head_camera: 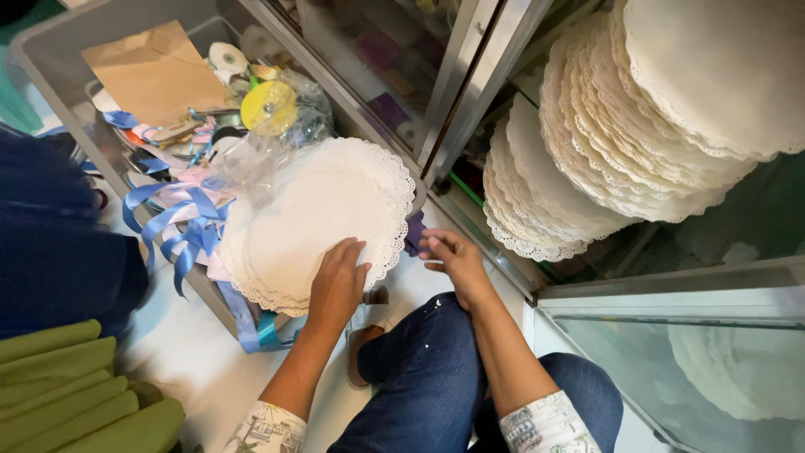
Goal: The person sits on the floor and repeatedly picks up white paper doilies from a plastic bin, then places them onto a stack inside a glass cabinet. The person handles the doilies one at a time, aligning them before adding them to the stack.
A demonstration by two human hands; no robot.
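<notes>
A stack of round white paper doilies with lacy scalloped edges lay tilted across the rim of a grey bin, and the work on it looked barely begun. The left hand rested flat on the lower right part of the stack, fingers spread and pressing, gripping nothing. The right hand hovered just beside the stack's edge, fingers loosely curled with fingertips drawn together; whether it pinched a single sheet I could not tell. No sheet appeared clearly lifted away, so the pile seemed whole. Under and beside it, inside the bin, sat blue ribbons, a brown paper envelope and a yellow tape roll. Further right, behind a metal frame, larger doily stacks leaned on a shelf, apparently untouched.
</notes>
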